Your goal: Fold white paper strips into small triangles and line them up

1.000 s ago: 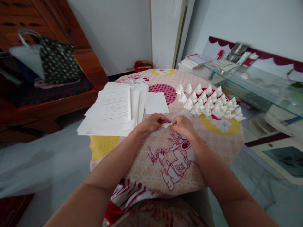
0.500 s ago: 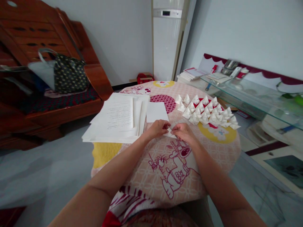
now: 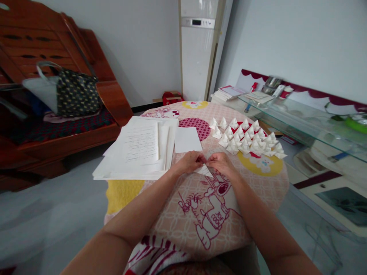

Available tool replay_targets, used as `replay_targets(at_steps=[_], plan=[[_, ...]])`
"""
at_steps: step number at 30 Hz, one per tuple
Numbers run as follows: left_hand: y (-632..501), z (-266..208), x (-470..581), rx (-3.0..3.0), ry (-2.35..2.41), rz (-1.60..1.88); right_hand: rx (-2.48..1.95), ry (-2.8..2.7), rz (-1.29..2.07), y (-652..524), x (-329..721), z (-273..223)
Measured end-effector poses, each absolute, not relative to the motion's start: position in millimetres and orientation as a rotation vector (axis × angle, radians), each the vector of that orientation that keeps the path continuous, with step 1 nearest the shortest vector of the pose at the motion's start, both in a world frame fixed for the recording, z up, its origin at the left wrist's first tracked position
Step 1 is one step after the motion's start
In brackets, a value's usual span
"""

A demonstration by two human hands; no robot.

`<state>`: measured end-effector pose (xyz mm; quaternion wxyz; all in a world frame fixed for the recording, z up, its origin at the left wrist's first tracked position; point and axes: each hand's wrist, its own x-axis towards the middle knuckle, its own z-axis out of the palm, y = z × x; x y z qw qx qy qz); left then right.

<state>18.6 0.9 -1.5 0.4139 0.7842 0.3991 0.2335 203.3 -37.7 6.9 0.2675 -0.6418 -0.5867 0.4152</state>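
Observation:
Both hands meet over the middle of the table, pinching one small folded piece of white paper (image 3: 204,170). My left hand (image 3: 191,162) is closed on its left side, and my right hand (image 3: 221,163) grips its upper right. The fingers cover the paper's top; its lower part shows as a pointed, triangular shape. Just beyond the hands lies a blank white sheet (image 3: 187,139). To the right, several folded paper boats (image 3: 243,138) stand in rows on the patterned tablecloth (image 3: 183,229).
A stack of written papers (image 3: 137,149) covers the table's left side. Beyond the right edge stands a glass-topped cabinet (image 3: 298,122) with odds and ends on it. A wooden bench (image 3: 113,99) with a dotted bag (image 3: 76,93) is at the left, and a tall air conditioner (image 3: 196,57) at the back.
The hands have drawn slightly closer together at the top of the folded paper, and more of its lower part shows. The whole view has shifted a little.

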Motion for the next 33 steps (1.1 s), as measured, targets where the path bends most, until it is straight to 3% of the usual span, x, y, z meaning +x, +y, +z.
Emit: replay_targets(at_steps=[14, 24, 33], plan=[[-13, -2, 15, 2.080, 0.930, 0.580, -1.676, -1.419, 1.160, -36, 207, -3], [-3, -7, 14, 1.119, 0.909, 1.011, -1.341, -1.132, 1.245, -36, 204, -5], [-7, -2, 18, 0.816, 0.881, 1.032, -1.220, -1.296, 1.343, -43, 188, -2]])
